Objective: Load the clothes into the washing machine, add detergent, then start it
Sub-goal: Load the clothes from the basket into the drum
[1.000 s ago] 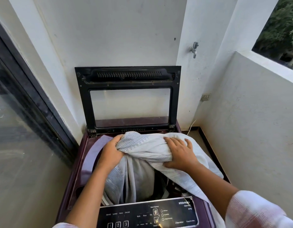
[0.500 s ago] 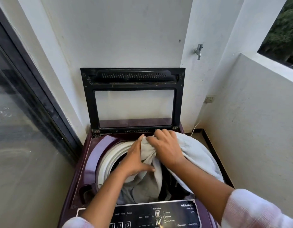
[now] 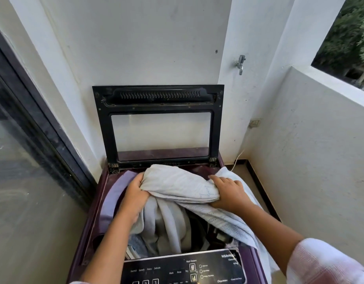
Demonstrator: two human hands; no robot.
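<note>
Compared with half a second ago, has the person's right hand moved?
Yes. The right hand, holding the pale cloth, has shifted rightward: it was left of the lid's right hinge, and now sits right of and below it.

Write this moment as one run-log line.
step: loading | left hand: grips white cloth | right hand: holds white cloth | lid: open

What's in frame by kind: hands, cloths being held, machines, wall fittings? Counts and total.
Hands: 2, left hand and right hand
Cloths held: 1, the pale cloth, gripped by both hands
Machines: 1, the washing machine, lid up
Wall fittings: 2, tap and socket
Total: 6
</note>
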